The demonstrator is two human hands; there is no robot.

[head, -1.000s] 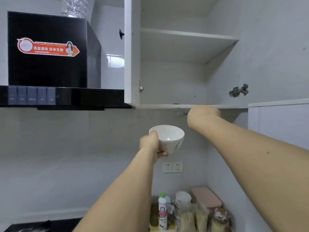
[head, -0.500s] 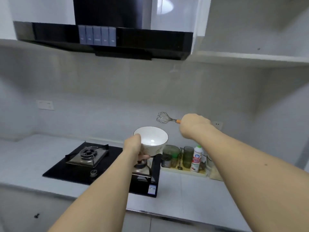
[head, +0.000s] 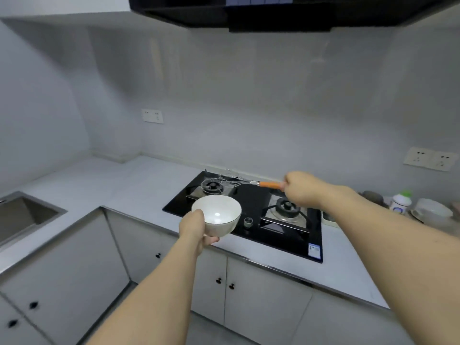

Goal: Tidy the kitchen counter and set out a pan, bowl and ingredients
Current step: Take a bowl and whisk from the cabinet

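My left hand grips a white bowl by its near rim and underside, held in the air over the front edge of the counter, just left of the black gas hob. My right hand holds a wire whisk by its orange handle; the wire head points left above the hob's left burner. The bowl looks empty inside.
A grey counter runs along the wall and turns left toward a steel sink. At the far right stand a white bottle with a green cap, jars and a lidded container. The range hood hangs overhead. Cabinets with black knobs lie below.
The view has swung down and left from the open wall cabinet to the counter. Both hands came down with the bowl and the whisk, now over the hob area.
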